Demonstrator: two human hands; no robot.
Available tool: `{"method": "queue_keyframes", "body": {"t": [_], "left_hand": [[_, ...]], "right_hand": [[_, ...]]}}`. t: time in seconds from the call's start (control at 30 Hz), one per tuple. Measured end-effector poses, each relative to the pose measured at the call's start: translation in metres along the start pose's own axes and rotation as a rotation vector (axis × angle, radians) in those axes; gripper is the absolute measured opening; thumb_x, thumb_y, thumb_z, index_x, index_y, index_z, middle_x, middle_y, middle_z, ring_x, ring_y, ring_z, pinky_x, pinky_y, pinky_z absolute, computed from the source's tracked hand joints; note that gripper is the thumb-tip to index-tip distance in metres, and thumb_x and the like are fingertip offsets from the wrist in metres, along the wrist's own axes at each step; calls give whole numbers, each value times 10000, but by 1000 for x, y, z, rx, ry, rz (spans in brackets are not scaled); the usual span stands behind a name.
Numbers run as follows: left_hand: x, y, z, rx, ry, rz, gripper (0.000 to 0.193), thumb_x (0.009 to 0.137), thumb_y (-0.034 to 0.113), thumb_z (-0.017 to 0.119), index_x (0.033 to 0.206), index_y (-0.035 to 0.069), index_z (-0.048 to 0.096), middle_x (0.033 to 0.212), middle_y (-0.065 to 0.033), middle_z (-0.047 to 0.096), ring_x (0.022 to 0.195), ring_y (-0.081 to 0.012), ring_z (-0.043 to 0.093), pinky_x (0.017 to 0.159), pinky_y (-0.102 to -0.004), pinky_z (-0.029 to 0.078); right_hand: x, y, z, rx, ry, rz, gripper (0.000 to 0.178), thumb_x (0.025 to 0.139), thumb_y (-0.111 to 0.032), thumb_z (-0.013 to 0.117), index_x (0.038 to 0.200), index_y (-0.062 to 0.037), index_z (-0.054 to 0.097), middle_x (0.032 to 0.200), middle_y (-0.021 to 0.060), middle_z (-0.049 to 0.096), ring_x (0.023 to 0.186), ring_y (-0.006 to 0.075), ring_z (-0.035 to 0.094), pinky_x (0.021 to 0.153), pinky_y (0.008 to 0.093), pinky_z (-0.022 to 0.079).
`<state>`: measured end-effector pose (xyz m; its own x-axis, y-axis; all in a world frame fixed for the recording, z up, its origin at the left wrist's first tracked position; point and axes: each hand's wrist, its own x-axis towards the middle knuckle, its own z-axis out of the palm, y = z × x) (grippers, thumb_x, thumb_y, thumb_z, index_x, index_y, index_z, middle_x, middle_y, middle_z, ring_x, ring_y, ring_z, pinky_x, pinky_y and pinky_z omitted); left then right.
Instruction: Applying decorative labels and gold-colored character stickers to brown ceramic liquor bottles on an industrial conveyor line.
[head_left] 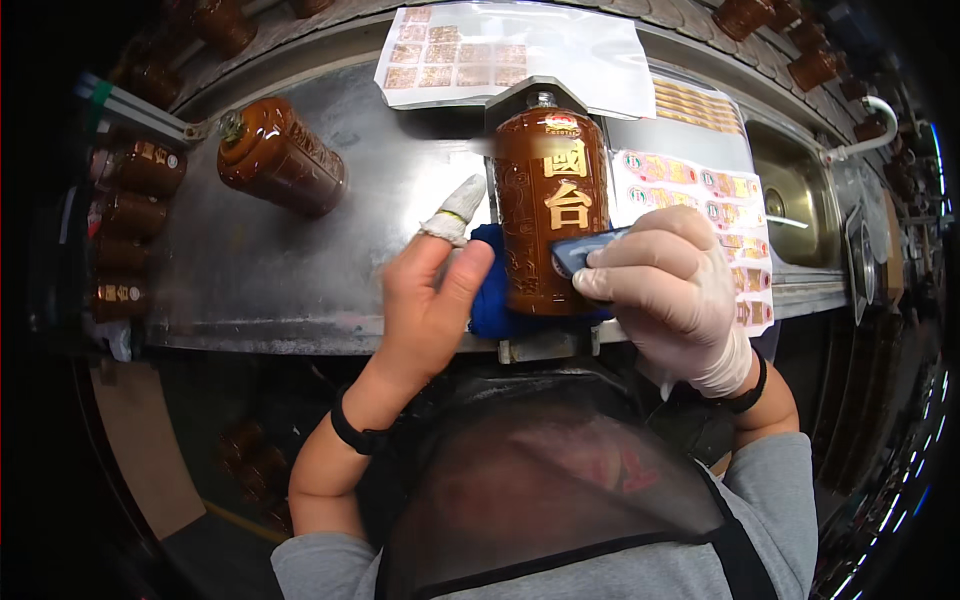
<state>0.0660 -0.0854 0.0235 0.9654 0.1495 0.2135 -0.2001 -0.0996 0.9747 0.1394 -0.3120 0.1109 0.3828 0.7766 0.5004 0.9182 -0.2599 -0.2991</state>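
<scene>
A brown glass bottle (520,210) with raised gold characters lies on a blue cloth (488,290), its neck pointing to the far side. My right hand (670,290), in a whitish glove, grips a flat blue-grey scraper (590,250). The scraper's edge meets the lower right of the bottle's front. Just left of the bottle is my left hand (425,300), bare except for a white finger cover (458,210) with a yellow band. Its index finger is stretched out and the thumb stands apart; the other fingers are mostly hidden. Nothing shows in that hand.
A second brown bottle (285,155) is at the left on the metal table (400,160). Sheets of red-and-gold labels (660,168) lie to the right, and a white sheet with gold stickers (560,60) lies beyond. A sink (795,195) adjoins at right. More bottles (140,215) line the far left.
</scene>
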Motion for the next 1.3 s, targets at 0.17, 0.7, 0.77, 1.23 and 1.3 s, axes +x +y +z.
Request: {"method": "queue_keyframes", "body": {"t": [0.17, 0.7, 0.77, 1.23, 1.3], "left_hand": [[5, -4, 17, 69, -102, 52, 729, 917, 260, 710, 1463, -97, 386, 1448, -249, 502, 1366, -300, 471, 1121, -375, 357], [41, 26, 24, 770, -266, 496, 443, 871, 331, 697, 1252, 106, 685, 1506, -320, 387, 1415, -474, 339, 1104, -691, 127], [46, 32, 25, 817, -281, 502, 357, 860, 359, 695, 1153, 160, 740, 1529, -277, 383, 1418, -483, 323, 1082, -712, 140], [23, 45, 33, 933, -448, 535, 370, 895, 460, 634, 1131, 205, 760, 1566, -221, 367, 1473, -476, 237, 1119, -692, 22], [35, 44, 39, 958, -411, 551, 338, 895, 448, 634, 1102, 220, 774, 1571, -215, 363, 1470, -469, 248, 1121, -691, 26]], "right_hand": [[-34, -9, 6, 287, -11, 132, 363, 657, 9, 756, 1006, -76, 703, 903, 44, 681, 775, 211, 618, 745, 347, 483], [-28, 34, 31, 826, 573, 836, 258, 867, -21, 727, 1103, -4, 625, 965, 26, 674, 890, 86, 626, 815, 236, 518], [-31, 31, 32, 806, 557, 816, 270, 865, -16, 725, 1112, -6, 618, 991, 29, 667, 929, 92, 620, 842, 243, 512], [-71, 30, 11, 913, 583, 973, 264, 849, 8, 723, 1088, 2, 611, 992, 43, 662, 937, 103, 625, 854, 261, 509], [-73, 30, 11, 898, 570, 961, 260, 852, 9, 720, 1087, 1, 610, 985, 39, 657, 929, 99, 621, 845, 257, 509]]}}
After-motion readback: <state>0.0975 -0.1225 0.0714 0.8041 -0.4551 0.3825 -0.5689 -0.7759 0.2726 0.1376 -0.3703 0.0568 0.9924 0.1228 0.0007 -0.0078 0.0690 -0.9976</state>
